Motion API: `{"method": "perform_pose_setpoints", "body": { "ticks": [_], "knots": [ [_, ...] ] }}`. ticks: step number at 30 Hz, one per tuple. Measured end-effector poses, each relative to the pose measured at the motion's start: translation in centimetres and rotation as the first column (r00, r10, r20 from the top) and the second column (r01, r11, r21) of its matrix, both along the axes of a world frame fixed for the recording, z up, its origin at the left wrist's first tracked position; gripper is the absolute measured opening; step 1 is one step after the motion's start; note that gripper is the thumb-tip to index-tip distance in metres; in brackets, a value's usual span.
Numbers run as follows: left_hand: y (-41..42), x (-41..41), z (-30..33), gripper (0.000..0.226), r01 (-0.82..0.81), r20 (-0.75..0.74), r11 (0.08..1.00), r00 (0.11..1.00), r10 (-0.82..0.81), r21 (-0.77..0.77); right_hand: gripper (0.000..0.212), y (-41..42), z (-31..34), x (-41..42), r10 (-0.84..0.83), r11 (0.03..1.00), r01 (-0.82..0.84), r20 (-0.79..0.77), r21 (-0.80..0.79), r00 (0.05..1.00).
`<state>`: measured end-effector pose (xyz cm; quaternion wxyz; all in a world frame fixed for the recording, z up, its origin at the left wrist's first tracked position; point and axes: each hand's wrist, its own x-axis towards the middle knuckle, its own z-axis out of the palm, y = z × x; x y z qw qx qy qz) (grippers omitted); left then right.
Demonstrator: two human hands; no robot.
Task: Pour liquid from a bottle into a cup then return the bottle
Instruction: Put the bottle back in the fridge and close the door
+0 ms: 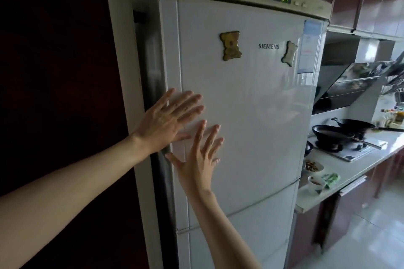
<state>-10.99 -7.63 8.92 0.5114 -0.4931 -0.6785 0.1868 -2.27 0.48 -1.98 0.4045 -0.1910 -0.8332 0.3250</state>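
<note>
A tall white fridge (251, 98) fills the middle of the head view, its upper door closed. My left hand (168, 120) lies flat against the door's left edge, fingers spread. Just below and to the right, my right hand (199, 157) also presses flat on the same door with fingers apart. Neither hand holds anything. No bottle is in view. Two small white cups or bowls (316, 183) stand on the counter to the right of the fridge.
A white counter (354, 166) runs along the right with a gas hob, two dark pans (336, 132) and a green packet (331, 178). A range hood (349, 85) hangs above. Dark wall and door frame stand on the left. Two bear magnets sit on the fridge door.
</note>
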Motion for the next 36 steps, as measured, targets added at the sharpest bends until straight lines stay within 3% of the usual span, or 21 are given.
{"method": "perform_pose_setpoints", "body": {
  "ticks": [4,7,12,15,18,19,21,25,29,31,36],
  "knots": [
    [-0.3,0.9,-0.1,0.078,-0.047,0.051,0.999,0.998,0.047,0.004,0.123,0.4,-0.1,0.5,0.028,0.999,-0.029,0.038,0.040,0.999],
    [-0.4,2.8,-1.2,0.075,-0.009,0.225,0.999,0.974,-0.003,0.053,0.111,1.9,-0.9,2.7,0.112,0.987,-0.121,0.080,0.109,0.990],
    [1.9,8.7,-8.8,0.074,0.139,0.606,0.987,0.779,-0.160,0.082,0.073,9.0,-6.4,11.3,0.133,0.980,-0.178,0.385,0.085,0.913],
    [4.6,11.9,-13.6,0.076,0.114,0.819,0.992,0.565,-0.105,0.049,0.048,14.1,-10.2,17.2,0.148,0.984,-0.176,0.568,-0.005,0.809],
    [8.1,14.6,-17.7,0.070,0.094,0.984,0.995,0.177,0.019,-0.036,0.035,19.2,-12.5,23.0,0.073,0.996,-0.083,0.670,-0.017,0.739],
    [9.6,15.3,-18.9,0.069,0.106,0.995,0.993,0.085,0.047,-0.056,0.033,20.7,-13.0,24.9,0.042,0.999,-0.042,0.684,-0.018,0.728],
    [12.6,16.4,-21.0,0.080,0.120,0.997,0.990,0.004,0.076,-0.076,0.029,23.4,-13.7,28.2,-0.012,0.999,0.039,0.700,-0.023,0.714],
    [19.9,19.8,-24.0,0.053,0.165,0.986,0.974,0.088,0.140,-0.153,0.024,28.3,-15.1,33.6,-0.127,0.984,0.175,0.704,0.004,0.699],
    [26.7,23.6,-25.5,0.055,0.211,0.972,0.963,0.197,0.129,-0.171,0.040,32.0,-16.9,36.5,-0.208,0.964,0.266,0.696,0.025,0.687],
    [29.8,24.6,-26.4,0.058,0.229,0.974,0.960,0.194,0.115,-0.159,0.043,33.9,-17.9,36.7,-0.206,0.956,0.292,0.689,-0.009,0.695],
    [37.3,26.2,-31.1,0.061,0.231,0.986,0.960,0.075,0.147,-0.161,0.044,38.9,-22.5,35.3,-0.168,0.931,0.342,0.678,-0.131,0.716]
  ]
}}
